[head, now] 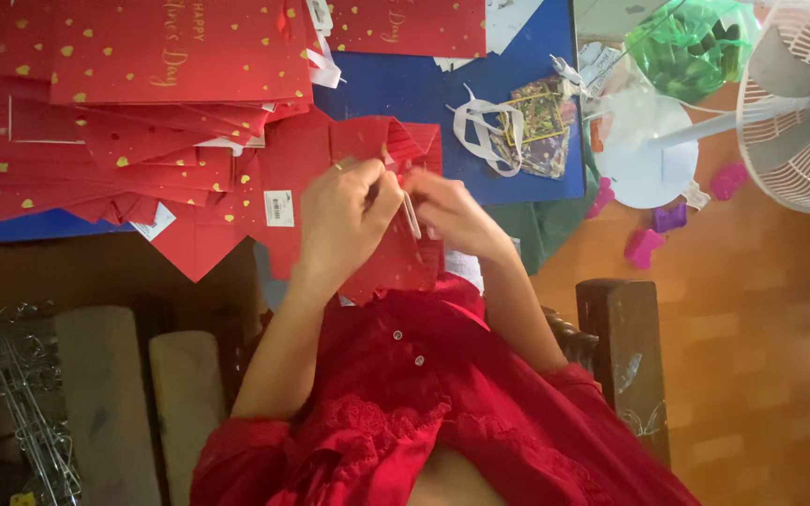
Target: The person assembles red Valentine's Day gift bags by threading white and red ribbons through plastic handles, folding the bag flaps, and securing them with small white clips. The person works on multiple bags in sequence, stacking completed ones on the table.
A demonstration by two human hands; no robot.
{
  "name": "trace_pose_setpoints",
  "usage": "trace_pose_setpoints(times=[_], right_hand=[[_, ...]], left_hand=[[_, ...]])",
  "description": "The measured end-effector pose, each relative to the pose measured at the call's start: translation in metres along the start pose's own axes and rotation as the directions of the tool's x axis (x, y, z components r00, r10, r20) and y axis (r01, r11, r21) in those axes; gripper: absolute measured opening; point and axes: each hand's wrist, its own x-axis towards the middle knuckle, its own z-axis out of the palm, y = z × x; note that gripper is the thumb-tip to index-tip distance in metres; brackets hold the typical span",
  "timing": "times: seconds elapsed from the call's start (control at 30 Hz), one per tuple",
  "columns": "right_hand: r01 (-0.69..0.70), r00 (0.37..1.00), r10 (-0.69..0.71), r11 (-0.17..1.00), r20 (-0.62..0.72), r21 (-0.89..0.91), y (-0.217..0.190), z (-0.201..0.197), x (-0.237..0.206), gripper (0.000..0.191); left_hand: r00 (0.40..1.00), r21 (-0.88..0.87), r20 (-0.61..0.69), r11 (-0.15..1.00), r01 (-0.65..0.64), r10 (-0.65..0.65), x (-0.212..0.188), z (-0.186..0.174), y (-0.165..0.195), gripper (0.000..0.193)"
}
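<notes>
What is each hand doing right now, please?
Left hand: closed, pinching the white ribbon at the red bag.
Right hand: closed on the same ribbon; the exact grip is blurred.

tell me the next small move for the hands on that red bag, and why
Probably draw the white ribbon further through: the left hand and right hand pinch it together over the red paper bag, whose top still seems to lack a finished handle.

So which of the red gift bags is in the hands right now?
The folded red bag at the table's near edge, held between the left hand and right hand. The others lie flat in the stack of red bags, untouched.
</notes>
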Motion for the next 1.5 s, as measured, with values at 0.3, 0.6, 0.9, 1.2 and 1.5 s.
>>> trace_pose_setpoints(times=[0.3,0.6,0.9,1.2,1.5], right_hand=[[0.050,0.998,-0.057,0.893,-0.002,-0.448,-0.059,-0.001,-0.040,0.038],[0.374,0.818,-0.347,0.927,-0.459,-0.035,-0.084,-0.016,-0.065,0.031],[0.295,0.753,-0.594,0.688,-0.282,-0.663,-0.102,0.015,-0.051,0.045],[0.007,0.866,-0.183,0.935,-0.465,-0.355,-0.069,0.021,-0.051,0.083],[0.067,0.722,-0.333,0.906,-0.606,-0.418,-0.037,-0.010,-0.082,0.043]], left_hand=[[0.998,-0.107,-0.004,0.993,0.054,-0.055,0.006,-0.020,0.001,0.034],[0.993,-0.167,-0.115,0.986,-0.011,-0.009,0.007,-0.011,-0.004,0.028],[0.987,-0.254,-0.104,0.963,0.090,-0.120,0.003,-0.002,-0.004,0.031],[0.991,-0.149,-0.117,0.988,0.044,-0.061,0.004,0.024,-0.001,0.023],[0.993,-0.163,-0.111,0.986,0.032,-0.050,-0.002,0.018,0.028,0.021]])
